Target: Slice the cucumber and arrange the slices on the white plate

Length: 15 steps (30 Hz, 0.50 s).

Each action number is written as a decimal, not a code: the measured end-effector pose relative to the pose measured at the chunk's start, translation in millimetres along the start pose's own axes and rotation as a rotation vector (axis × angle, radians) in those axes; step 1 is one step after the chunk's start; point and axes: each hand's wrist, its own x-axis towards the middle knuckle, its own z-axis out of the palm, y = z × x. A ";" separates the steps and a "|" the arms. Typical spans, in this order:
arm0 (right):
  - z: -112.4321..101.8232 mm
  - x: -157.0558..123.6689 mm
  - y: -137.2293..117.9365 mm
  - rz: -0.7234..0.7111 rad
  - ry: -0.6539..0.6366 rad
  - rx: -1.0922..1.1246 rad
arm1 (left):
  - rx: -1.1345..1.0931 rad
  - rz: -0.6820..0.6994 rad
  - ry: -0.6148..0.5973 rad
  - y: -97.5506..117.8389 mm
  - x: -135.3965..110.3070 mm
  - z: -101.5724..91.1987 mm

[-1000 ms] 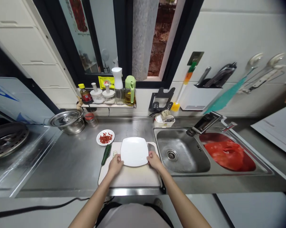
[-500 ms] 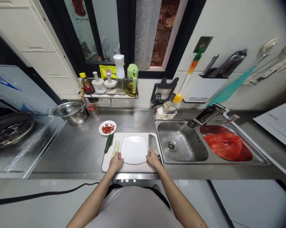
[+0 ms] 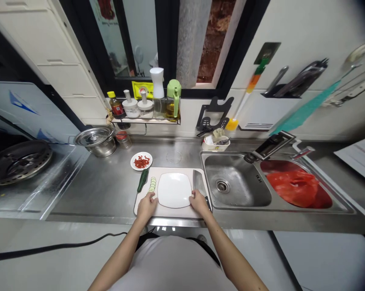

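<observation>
I am gripping the plate (image 3: 174, 189) by both sides, left hand (image 3: 146, 205) and right hand (image 3: 198, 202) each curling over an edge, as it is lying on the board (image 3: 170, 212). The cucumber (image 3: 143, 180) is sitting part-cut. The slices (image 3: 152, 184) are lying beside the plate, none on it.

Knife (image 3: 197, 182) at 3 o'clock of plate (image 3: 174, 189): handle hidden under right hand (image 3: 200, 202), blade only partly vis. Left hand (image 3: 146, 205) at plate's 8 o'clock, right at 4; can't tell if fingers clasp the rim or just rest on it. Cucumber slices (image 3: 152, 185) at 9 o'clock too small to count. Steamer rack (image 3: 18, 161) cut by left edge, paper sheet (image 3: 360, 155) by right edge. Sauce bottle (image 3: 116, 106) label unreadable. Red stuff (image 3: 294, 188) in far basin: bag or cloth, unclear.
</observation>
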 end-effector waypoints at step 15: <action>-19.8 -7.2 -16.1 -0.036 0.111 -0.065 | 0.132 -0.117 0.133 -29.2 -4.5 -16.6</action>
